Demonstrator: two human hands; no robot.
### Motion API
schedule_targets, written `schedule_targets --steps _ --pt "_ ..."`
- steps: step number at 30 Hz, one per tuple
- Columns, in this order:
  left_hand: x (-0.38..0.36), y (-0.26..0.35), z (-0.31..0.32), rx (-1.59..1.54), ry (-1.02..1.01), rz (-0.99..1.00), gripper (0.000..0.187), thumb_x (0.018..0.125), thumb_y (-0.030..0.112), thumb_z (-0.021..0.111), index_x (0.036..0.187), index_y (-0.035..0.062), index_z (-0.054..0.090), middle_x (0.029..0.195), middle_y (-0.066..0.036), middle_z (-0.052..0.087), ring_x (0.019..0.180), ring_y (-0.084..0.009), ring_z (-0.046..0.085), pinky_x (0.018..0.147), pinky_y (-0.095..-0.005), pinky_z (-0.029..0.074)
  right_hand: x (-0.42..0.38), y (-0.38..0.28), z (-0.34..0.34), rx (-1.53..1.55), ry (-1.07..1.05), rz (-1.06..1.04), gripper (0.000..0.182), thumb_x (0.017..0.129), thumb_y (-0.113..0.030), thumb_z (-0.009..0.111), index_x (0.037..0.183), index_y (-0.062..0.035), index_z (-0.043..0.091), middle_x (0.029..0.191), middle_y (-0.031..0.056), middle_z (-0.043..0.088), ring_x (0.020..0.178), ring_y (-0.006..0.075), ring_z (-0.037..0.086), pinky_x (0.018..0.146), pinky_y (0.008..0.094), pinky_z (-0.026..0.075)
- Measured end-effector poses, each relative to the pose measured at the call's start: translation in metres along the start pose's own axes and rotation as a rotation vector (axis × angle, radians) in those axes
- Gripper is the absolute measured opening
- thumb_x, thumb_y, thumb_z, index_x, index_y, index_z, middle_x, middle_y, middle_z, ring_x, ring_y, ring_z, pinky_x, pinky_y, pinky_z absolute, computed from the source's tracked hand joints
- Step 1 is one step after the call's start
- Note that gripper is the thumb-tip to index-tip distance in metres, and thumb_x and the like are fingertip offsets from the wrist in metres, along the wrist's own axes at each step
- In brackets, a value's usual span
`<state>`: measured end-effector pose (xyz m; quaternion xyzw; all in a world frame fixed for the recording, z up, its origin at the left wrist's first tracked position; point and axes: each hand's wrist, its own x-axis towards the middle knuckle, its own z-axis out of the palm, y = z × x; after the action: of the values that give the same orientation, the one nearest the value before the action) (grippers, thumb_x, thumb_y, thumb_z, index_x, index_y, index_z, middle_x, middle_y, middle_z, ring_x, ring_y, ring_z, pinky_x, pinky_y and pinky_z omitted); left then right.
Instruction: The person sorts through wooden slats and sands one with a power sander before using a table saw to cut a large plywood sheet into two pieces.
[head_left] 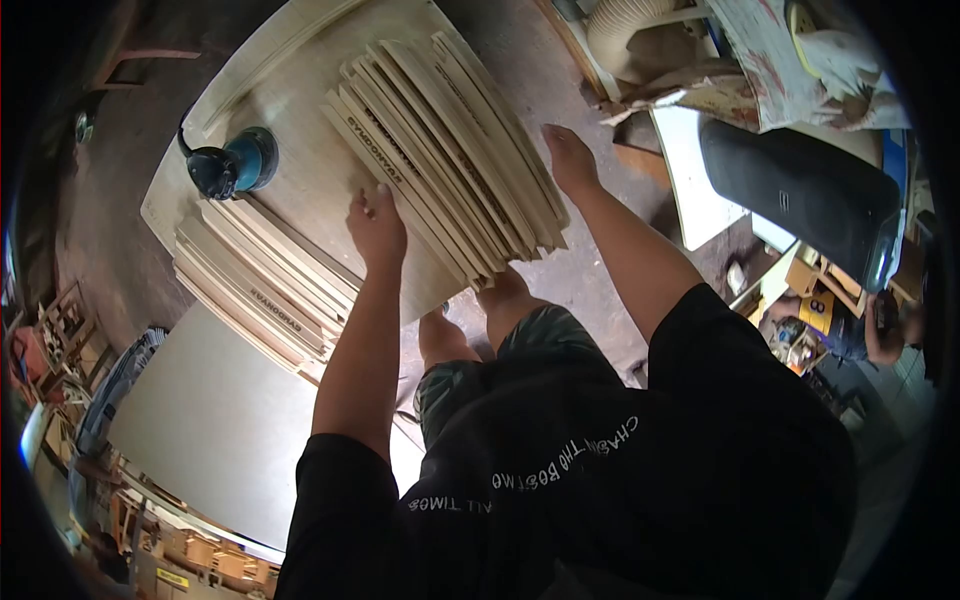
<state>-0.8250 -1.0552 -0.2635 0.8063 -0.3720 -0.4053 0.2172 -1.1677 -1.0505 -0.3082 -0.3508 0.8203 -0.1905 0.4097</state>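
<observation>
A stack of long, thin wooden strips (425, 150), several with dark printed lettering, lies slanted on the wooden worktable (300, 110). My left hand (377, 228) is over the tabletop just left of this stack, thumb and fingers apart, with nothing visible in it. Beyond the stack's right edge is my right hand (572, 162), its fingers stretched out and holding nothing that I can see. Both hands appear apart from the strips. A teal and black power sander (245, 163) stands on the table to the left of my left hand.
A second pile of wooden strips (265, 290) lies along the table's near left edge. Below it is a large pale panel (215, 420). At right are a dark rounded panel (800, 200), a coiled hose (625, 35) and a person in a yellow-marked top (818, 315).
</observation>
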Motion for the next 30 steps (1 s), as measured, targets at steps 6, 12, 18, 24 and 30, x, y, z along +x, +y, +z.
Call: schedule_targets --steps 6,12,18,24,30 --pt "0.088 0.084 -0.012 0.250 0.174 0.682 0.068 0.090 0.048 0.074 0.137 0.0008 0.059 0.133 -0.026 0.058 0.128 -0.0415 0.053 0.111 -0.0483 0.042 -0.096 0.087 -0.029 0.588 0.065 0.978 0.097 0.089 -0.075 0.056 0.152 -0.0017 0.042 0.152 0.0241 0.044 0.136 0.0400 0.048 0.110 0.0564 0.040" --pt "0.127 0.242 0.049 0.746 -0.112 1.015 0.071 0.093 0.054 0.068 0.142 0.0036 0.056 0.126 -0.024 0.067 0.125 -0.0361 0.061 0.105 -0.0475 0.048 -0.123 0.057 0.007 1.320 -0.038 0.965 0.094 0.096 -0.073 0.048 0.154 -0.0002 0.035 0.151 0.0252 0.044 0.137 0.0383 0.048 0.116 0.0559 0.035" --pt "0.162 0.253 0.097 0.808 -0.792 0.458 0.087 0.095 0.067 0.056 0.155 0.0059 0.041 0.104 -0.016 0.075 0.110 -0.0307 0.070 0.101 -0.0451 0.053 -0.116 0.040 0.018 1.350 0.033 0.836 0.080 0.102 -0.066 0.044 0.150 -0.0027 0.042 0.141 0.0184 0.055 0.129 0.0332 0.055 0.114 0.0517 0.039" --pt "0.190 0.253 0.123 1.135 -0.601 0.946 0.085 0.094 0.070 0.053 0.152 0.0073 0.047 0.106 -0.016 0.075 0.111 -0.0292 0.070 0.097 -0.0428 0.053 -0.124 0.051 0.010 1.200 0.140 1.058 0.065 0.104 -0.056 0.048 0.145 -0.0057 0.050 0.135 0.0167 0.058 0.121 0.0289 0.059 0.104 0.0497 0.048" --pt "0.152 0.255 0.140 1.345 -0.522 0.842 0.056 0.097 0.054 0.059 0.131 0.0085 0.063 0.124 -0.015 0.070 0.118 -0.0338 0.066 0.099 -0.0454 0.053 -0.121 0.019 0.024 1.269 0.149 1.002 0.060 0.106 -0.050 0.049 0.145 -0.0040 0.051 0.139 0.0173 0.057 0.123 0.0293 0.060 0.102 0.0447 0.051"
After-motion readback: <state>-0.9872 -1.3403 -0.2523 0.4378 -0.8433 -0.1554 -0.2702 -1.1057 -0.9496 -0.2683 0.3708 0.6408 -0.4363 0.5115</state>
